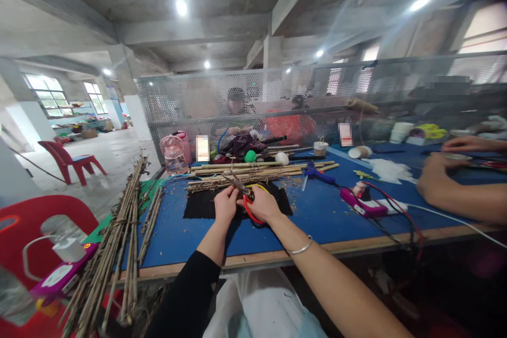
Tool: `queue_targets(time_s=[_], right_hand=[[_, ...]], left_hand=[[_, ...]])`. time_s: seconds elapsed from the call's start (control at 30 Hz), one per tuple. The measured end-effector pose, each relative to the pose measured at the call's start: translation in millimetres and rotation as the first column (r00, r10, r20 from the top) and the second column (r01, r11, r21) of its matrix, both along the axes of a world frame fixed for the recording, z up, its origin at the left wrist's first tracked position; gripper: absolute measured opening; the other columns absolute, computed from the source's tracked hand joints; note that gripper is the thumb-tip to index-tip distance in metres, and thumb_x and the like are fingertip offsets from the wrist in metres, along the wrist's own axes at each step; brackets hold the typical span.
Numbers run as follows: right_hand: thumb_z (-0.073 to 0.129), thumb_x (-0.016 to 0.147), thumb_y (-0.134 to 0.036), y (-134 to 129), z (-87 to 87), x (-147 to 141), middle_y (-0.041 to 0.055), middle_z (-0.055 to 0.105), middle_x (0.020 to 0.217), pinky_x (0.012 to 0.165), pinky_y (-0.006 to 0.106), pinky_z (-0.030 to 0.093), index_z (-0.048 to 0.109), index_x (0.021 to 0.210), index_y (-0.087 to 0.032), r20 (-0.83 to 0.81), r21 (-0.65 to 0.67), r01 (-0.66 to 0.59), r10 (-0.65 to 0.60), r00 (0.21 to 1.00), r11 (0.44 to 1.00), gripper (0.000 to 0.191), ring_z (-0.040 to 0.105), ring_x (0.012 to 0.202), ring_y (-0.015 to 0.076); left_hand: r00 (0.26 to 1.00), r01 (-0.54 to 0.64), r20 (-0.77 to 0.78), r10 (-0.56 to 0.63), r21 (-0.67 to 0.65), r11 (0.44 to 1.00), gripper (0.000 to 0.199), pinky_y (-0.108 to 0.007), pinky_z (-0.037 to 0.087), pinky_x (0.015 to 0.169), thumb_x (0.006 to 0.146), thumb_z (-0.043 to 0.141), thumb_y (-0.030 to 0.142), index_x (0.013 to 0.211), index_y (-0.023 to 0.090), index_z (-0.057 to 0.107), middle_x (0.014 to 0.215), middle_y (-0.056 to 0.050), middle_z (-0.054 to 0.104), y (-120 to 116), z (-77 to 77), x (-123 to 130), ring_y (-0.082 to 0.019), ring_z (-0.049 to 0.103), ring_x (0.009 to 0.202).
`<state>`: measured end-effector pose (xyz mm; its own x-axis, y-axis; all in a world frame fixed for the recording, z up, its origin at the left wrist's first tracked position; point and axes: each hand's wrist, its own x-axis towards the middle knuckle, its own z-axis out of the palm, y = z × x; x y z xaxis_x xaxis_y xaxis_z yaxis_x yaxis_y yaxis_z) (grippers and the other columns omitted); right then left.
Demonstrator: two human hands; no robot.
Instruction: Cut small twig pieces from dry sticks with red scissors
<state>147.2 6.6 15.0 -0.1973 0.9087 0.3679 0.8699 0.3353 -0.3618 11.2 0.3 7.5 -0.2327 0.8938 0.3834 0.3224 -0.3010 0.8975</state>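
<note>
My right hand (261, 205) is closed on scissors with red and yellow handles (250, 212), their blades (236, 180) pointing up and to the left. Close beside the blades, my left hand (225, 203) has its fingers pinched together; what they hold is too small to make out. Both hands are over a black cloth (200, 205) on the blue tabletop (317, 227). Just beyond them lie thin twigs (209, 185) and pale sticks (277, 168), with small brown scraps scattered about.
Long dry stalks (114, 237) lean over the table's left edge near a red chair (31, 211). A blue glue gun (317, 173) and a purple power strip (364, 205) lie to the right. Another person's arms (447, 185) rest at the far right. A mesh screen (190, 97) stands behind.
</note>
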Motion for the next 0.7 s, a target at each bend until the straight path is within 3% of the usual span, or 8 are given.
queue_targets(time_s=[0.23, 0.4, 0.7], right_hand=[[0.049, 0.07, -0.068, 0.2, -0.4, -2.1, 0.0048, 0.065, 0.082, 0.059, 0.026, 0.037, 0.056, 0.086, -0.021, 0.004, -0.065, 0.016, -0.016, 1.0, 0.998, 0.049, 0.061, 0.075, 0.02], [0.047, 0.069, -0.07, 0.5, 0.1, -1.3, 0.0059, 0.065, 0.082, 0.059, 0.027, 0.038, 0.056, 0.085, -0.021, 0.021, -0.068, 0.021, -0.02, 1.0, 0.997, 0.052, 0.062, 0.075, 0.0211], [0.044, 0.067, -0.073, 2.3, -3.2, 1.3, 0.0057, 0.066, 0.082, 0.06, 0.027, 0.039, 0.056, 0.084, -0.022, 0.061, -0.063, 0.026, -0.023, 0.998, 0.998, 0.055, 0.062, 0.076, 0.022]], left_hand=[[0.993, -0.112, 0.038, 0.112, 0.001, 0.994, 0.024, -0.026, 0.046, 0.074, 0.075, 0.056, 0.023, 0.095, 0.017, 0.069, 0.087, -0.006, 0.07, 1.0, 0.6, -0.6, -0.017, 0.063, 0.077], [0.996, -0.08, 0.026, 0.081, -0.025, 0.996, 0.025, -0.026, 0.047, 0.07, 0.077, 0.053, 0.024, 0.095, 0.015, 0.069, 0.081, -0.006, 0.07, 1.9, 0.5, -0.8, -0.017, 0.062, 0.07], [0.989, -0.145, -0.026, 0.144, -0.079, 0.986, 0.022, -0.027, 0.046, 0.072, 0.073, 0.059, 0.025, 0.09, 0.016, 0.071, 0.085, -0.007, 0.071, 4.5, -2.3, -6.3, -0.019, 0.064, 0.077]])
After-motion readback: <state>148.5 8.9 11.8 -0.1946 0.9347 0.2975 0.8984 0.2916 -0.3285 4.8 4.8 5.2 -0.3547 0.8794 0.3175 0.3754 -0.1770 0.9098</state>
